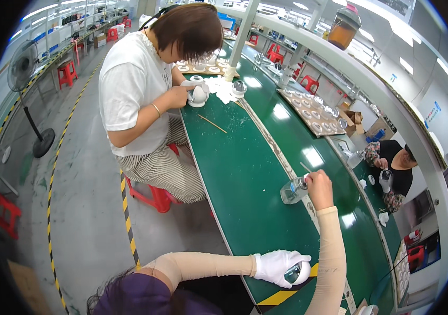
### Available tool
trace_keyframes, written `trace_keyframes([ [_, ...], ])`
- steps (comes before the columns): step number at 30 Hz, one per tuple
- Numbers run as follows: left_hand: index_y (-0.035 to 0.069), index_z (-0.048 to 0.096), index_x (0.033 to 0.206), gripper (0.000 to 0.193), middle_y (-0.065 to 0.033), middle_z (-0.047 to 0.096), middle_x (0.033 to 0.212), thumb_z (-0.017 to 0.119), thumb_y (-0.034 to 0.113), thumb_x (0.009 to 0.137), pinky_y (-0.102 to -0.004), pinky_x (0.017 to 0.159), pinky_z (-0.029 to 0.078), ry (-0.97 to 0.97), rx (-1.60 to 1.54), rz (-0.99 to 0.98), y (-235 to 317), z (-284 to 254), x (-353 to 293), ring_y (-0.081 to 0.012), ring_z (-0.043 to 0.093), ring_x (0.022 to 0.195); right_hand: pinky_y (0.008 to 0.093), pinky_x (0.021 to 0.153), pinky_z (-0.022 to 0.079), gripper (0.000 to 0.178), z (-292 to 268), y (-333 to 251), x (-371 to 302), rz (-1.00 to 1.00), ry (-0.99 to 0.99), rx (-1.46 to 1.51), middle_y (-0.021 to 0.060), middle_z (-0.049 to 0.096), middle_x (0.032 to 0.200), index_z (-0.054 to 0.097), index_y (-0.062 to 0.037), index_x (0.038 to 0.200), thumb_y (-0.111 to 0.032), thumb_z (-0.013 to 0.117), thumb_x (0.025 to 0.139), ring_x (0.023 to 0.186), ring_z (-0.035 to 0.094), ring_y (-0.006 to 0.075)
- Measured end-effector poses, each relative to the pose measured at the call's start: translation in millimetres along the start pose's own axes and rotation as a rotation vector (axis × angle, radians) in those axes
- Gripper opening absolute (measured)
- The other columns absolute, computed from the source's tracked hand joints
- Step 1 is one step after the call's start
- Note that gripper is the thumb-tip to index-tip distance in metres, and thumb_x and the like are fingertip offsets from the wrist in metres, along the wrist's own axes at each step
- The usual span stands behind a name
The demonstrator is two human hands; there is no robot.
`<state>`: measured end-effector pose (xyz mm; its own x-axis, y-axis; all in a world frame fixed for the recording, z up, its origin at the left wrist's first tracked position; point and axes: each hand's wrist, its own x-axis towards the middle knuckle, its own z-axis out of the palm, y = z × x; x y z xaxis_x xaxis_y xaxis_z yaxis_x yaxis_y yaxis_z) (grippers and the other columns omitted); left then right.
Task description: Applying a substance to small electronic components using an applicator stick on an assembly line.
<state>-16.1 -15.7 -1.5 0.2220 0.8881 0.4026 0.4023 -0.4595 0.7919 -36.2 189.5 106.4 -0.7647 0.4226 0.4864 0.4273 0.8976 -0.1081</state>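
My left hand (279, 266), in a white glove, is closed around a round white housing with a dark glossy dome (293, 274), just above the near end of the green bench. Its palm and fingers cover part of the housing. Bare-fingered, my right hand (319, 186) is closed at the top of a clear bottle (292, 191) farther along the bench. A thin pale stick (305, 167) pokes out from its fingers. Whether those fingers also grip the bottle's top is hard to tell. Beige sleeves cover both my forearms.
Across the green bench (245, 173), a co-worker (145, 94) handles a white round part (199, 94). A wooden stick (212, 124) lies near them. Trays of white parts (313, 113) stand farther back. A white frame post (434, 210) rises at right; another person (392, 173) sits beyond.
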Motion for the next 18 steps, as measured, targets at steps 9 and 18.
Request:
trace_keyframes([
  [9, 0.004, 0.037, 0.138, 0.098, -0.0239, 0.046, 0.135, 0.088, 0.03, 0.059, -0.0443, 0.101, 0.045, 0.058, -0.037, 0.119, 5, 4, -3, -0.0431, 0.053, 0.117, 0.0486, 0.075, 0.05, 0.012, 1, 13, -8, 0.065, -0.029, 0.05, 0.0224, 0.062, 0.088, 0.068, 0.0012, 0.086, -0.01, 0.064, 0.084, 0.086, 0.062, 0.0414],
  [18, 0.005, 0.047, 0.134, 0.095, -0.0215, 0.055, 0.124, 0.086, 0.047, 0.059, -0.0455, 0.103, 0.042, 0.023, 0.2, -0.2, 11, -15, 14, -0.0411, 0.049, 0.121, 0.0229, 0.064, 0.047, 0.01, -104, -22, -109, 0.199, 0.284, 0.326, 0.0076, 0.064, 0.086, 0.068, 0.0032, 0.095, -0.004, 0.067, 0.088, 0.072, 0.06, 0.0123],
])
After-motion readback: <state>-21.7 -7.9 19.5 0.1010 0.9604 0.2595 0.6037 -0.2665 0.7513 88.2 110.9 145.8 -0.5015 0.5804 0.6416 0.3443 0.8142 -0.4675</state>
